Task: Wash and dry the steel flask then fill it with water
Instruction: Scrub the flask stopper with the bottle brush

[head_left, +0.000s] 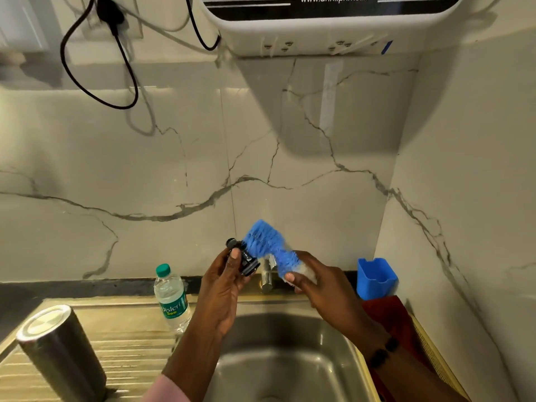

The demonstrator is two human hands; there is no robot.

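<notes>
two hands are held up over the sink point(290, 358). a small black flask lid point(246, 261) is gripped by the left hand point(223, 288), with the fingers curled round it and the thumb pressed on its side. a blue brush point(268, 245) is gripped by the right hand point(316, 285), with the fingers closed round its handle. the blue bristles are touched to the lid. behind the hands, part of a metal tap point(266, 275) can be seen.

the steel flask point(61, 349) is stood upside down on the ribbed draining board point(130, 343), to the left of the sink and well apart from both hands. a plastic water bottle point(172, 300) with a green cap is stood just beside the left wrist. a blue cup point(375, 278) is placed in the corner by the wall, with a red cloth point(388, 314) in front of it. a white water filter point(333, 27) is hung on the wall above.
</notes>
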